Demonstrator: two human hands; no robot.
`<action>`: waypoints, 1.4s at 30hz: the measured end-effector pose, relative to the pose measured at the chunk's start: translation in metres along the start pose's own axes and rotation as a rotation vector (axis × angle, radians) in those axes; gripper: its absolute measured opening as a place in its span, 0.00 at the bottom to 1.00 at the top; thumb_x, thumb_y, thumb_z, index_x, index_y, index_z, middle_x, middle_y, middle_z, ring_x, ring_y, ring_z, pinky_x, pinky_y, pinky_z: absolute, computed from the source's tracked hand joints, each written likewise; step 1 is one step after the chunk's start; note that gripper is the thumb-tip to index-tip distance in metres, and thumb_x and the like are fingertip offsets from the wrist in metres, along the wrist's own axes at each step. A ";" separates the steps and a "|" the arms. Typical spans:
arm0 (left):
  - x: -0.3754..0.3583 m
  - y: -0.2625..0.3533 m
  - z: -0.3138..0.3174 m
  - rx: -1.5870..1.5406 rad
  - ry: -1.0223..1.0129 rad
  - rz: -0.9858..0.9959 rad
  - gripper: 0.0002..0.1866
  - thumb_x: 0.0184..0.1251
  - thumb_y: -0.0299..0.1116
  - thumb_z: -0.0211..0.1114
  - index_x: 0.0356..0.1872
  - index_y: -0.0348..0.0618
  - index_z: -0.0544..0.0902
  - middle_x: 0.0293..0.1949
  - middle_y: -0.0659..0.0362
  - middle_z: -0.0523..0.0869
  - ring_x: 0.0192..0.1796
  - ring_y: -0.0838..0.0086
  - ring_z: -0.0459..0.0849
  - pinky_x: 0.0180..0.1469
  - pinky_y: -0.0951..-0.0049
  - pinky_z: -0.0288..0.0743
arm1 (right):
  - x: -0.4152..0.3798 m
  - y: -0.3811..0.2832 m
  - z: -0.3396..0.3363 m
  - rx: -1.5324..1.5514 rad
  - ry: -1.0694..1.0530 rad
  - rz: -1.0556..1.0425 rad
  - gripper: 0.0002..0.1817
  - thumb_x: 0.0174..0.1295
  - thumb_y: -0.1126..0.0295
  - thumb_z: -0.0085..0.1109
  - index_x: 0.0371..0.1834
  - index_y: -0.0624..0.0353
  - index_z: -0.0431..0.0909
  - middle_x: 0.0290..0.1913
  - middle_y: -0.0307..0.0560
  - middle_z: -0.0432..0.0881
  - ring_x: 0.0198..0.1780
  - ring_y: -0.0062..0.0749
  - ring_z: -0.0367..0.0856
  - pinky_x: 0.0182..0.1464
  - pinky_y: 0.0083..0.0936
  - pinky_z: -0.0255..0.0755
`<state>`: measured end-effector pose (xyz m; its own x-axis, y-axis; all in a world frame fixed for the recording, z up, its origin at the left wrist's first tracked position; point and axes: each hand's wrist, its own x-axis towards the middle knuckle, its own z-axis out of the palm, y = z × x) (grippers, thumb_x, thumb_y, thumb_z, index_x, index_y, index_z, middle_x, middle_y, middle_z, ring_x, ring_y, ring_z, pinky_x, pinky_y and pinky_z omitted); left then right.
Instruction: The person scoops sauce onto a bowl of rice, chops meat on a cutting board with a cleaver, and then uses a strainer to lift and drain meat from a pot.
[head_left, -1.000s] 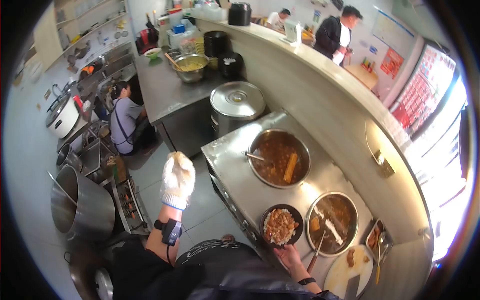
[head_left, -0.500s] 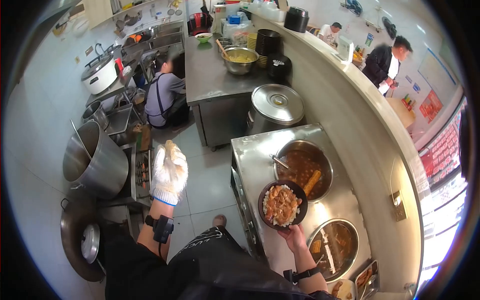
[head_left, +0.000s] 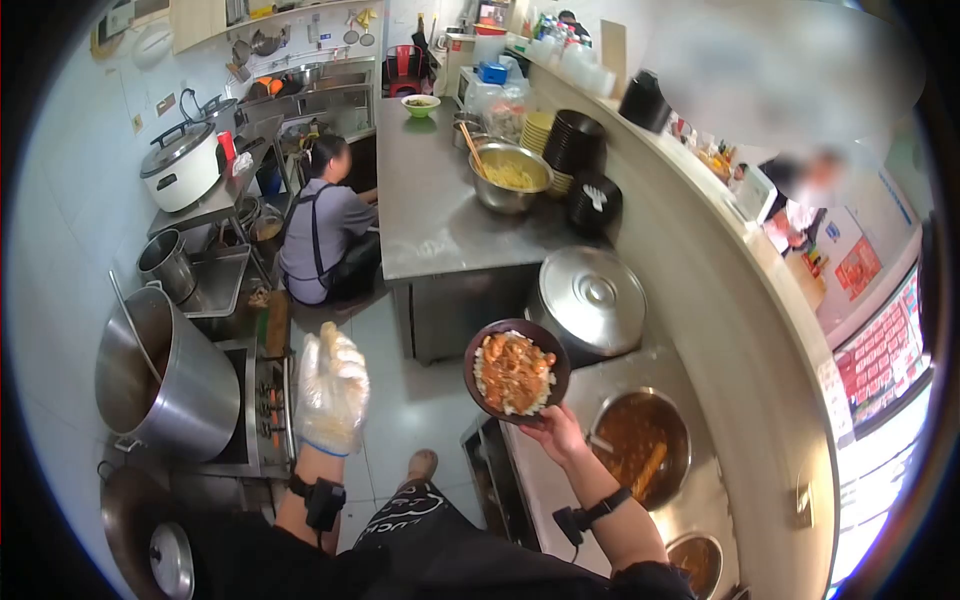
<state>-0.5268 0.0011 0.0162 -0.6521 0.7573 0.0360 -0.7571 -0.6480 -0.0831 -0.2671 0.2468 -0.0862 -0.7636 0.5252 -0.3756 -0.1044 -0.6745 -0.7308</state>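
Observation:
My right hand (head_left: 553, 432) grips the rim of a dark bowl (head_left: 472, 383) from below. Rice topped with saucy brown meat (head_left: 513, 368) fills the bowl, which I hold up in front of the steel counter. A white glove under clear plastic covers my left hand (head_left: 332, 390). Its fingers point upward, loosely stretched out, and nothing shows in them. That hand hovers over the floor gap, near the stove on the left. Beyond the bowl stands a large lidded steel pot (head_left: 592, 300).
Sunken pots of brown stew (head_left: 640, 440) line the right counter. A steel table (head_left: 430, 250) ahead bears a bowl of noodles (head_left: 510, 180) and stacked black bowls (head_left: 575, 140). A person (head_left: 325, 225) crouches beside it. At left stands a tall stockpot (head_left: 190, 390).
The bowl in my right hand has moved forward and left, away from above the stew pots. My view has shifted forward; the left hand's fingers look straighter.

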 end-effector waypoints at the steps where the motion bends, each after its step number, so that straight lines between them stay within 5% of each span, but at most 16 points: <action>1: 0.012 0.014 0.012 -0.009 -0.010 0.015 0.15 0.74 0.41 0.56 0.51 0.45 0.80 0.36 0.58 0.80 0.38 0.73 0.80 0.37 0.75 0.77 | 0.038 -0.001 0.014 0.002 0.009 0.003 0.22 0.62 0.77 0.45 0.61 0.57 0.59 0.55 0.54 0.75 0.51 0.49 0.81 0.51 0.45 0.79; 6: 0.044 0.105 0.022 0.148 -0.015 0.230 0.17 0.75 0.44 0.54 0.54 0.44 0.79 0.44 0.59 0.83 0.40 0.74 0.78 0.39 0.74 0.76 | 0.223 -0.004 0.073 0.085 -0.009 0.019 0.17 0.62 0.76 0.44 0.55 0.63 0.64 0.49 0.57 0.77 0.49 0.50 0.81 0.47 0.41 0.81; 12: 0.032 0.202 -0.002 0.169 0.128 0.538 0.18 0.74 0.43 0.54 0.56 0.44 0.78 0.46 0.56 0.83 0.41 0.71 0.80 0.38 0.73 0.76 | 0.402 0.009 0.124 0.133 0.020 -0.001 0.24 0.62 0.76 0.49 0.62 0.57 0.57 0.53 0.56 0.74 0.43 0.49 0.82 0.40 0.38 0.84; 15: 0.012 0.230 -0.017 0.198 0.143 0.633 0.19 0.74 0.43 0.55 0.57 0.43 0.78 0.47 0.55 0.83 0.42 0.70 0.80 0.38 0.73 0.76 | 0.465 0.024 0.123 0.162 0.025 0.001 0.22 0.62 0.75 0.48 0.60 0.61 0.62 0.52 0.58 0.77 0.44 0.51 0.83 0.39 0.34 0.83; 18: 0.006 0.243 -0.025 0.209 0.231 0.682 0.19 0.73 0.43 0.56 0.57 0.43 0.78 0.47 0.56 0.83 0.41 0.69 0.79 0.38 0.72 0.76 | 0.485 0.018 0.145 0.135 0.023 0.003 0.23 0.66 0.73 0.45 0.63 0.66 0.56 0.56 0.63 0.72 0.51 0.55 0.80 0.49 0.36 0.82; 20: 0.011 0.247 -0.031 0.211 0.261 0.664 0.19 0.73 0.43 0.56 0.57 0.43 0.78 0.47 0.56 0.83 0.40 0.69 0.79 0.39 0.72 0.75 | 0.486 0.017 0.157 0.167 -0.038 -0.082 0.27 0.68 0.67 0.51 0.66 0.63 0.52 0.61 0.65 0.66 0.60 0.56 0.73 0.60 0.41 0.75; 22: 0.028 0.249 -0.038 0.184 0.158 0.559 0.19 0.73 0.44 0.56 0.57 0.43 0.78 0.47 0.56 0.83 0.41 0.69 0.78 0.41 0.71 0.75 | 0.482 0.018 0.166 0.230 0.015 -0.035 0.42 0.66 0.60 0.58 0.73 0.58 0.39 0.69 0.61 0.57 0.68 0.54 0.65 0.66 0.45 0.67; 25: 0.074 0.224 -0.028 0.134 0.150 0.409 0.20 0.73 0.44 0.55 0.57 0.42 0.78 0.48 0.56 0.82 0.42 0.70 0.77 0.42 0.71 0.74 | 0.424 0.009 0.174 0.159 -0.048 -0.026 0.49 0.65 0.58 0.60 0.76 0.55 0.32 0.70 0.56 0.58 0.65 0.51 0.68 0.62 0.44 0.70; 29: 0.127 0.169 -0.012 0.014 -0.007 0.058 0.19 0.73 0.43 0.56 0.55 0.40 0.77 0.45 0.58 0.80 0.41 0.72 0.75 0.41 0.72 0.73 | 0.254 -0.014 0.154 0.140 -0.047 -0.088 0.33 0.67 0.57 0.56 0.71 0.58 0.56 0.55 0.49 0.76 0.45 0.38 0.79 0.48 0.34 0.74; 31: 0.138 0.115 0.006 -0.068 0.014 -0.095 0.16 0.73 0.39 0.56 0.53 0.39 0.76 0.39 0.60 0.76 0.38 0.74 0.72 0.38 0.73 0.71 | 0.153 -0.011 0.124 0.109 0.060 -0.102 0.29 0.70 0.57 0.53 0.69 0.58 0.59 0.53 0.50 0.78 0.44 0.35 0.80 0.50 0.34 0.73; 37: 0.124 -0.016 0.010 0.045 -0.014 -0.561 0.15 0.74 0.38 0.54 0.51 0.37 0.76 0.36 0.61 0.73 0.33 0.76 0.68 0.35 0.74 0.68 | -0.166 0.040 0.046 0.037 0.665 -0.318 0.20 0.71 0.61 0.51 0.61 0.60 0.70 0.45 0.45 0.80 0.39 0.25 0.79 0.45 0.23 0.75; 42: 0.009 -0.163 0.021 -0.016 -0.039 -0.849 0.14 0.72 0.38 0.56 0.48 0.38 0.77 0.34 0.63 0.72 0.32 0.78 0.68 0.35 0.74 0.68 | -0.398 0.139 -0.034 -0.571 1.418 -0.578 0.13 0.65 0.67 0.60 0.49 0.61 0.80 0.39 0.47 0.85 0.42 0.27 0.83 0.45 0.24 0.75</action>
<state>-0.4103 0.1120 0.0511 0.1358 0.9826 0.1268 -0.9898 0.1401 -0.0262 0.0436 -0.0381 -0.0578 0.4878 0.8716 0.0497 0.3297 -0.1312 -0.9349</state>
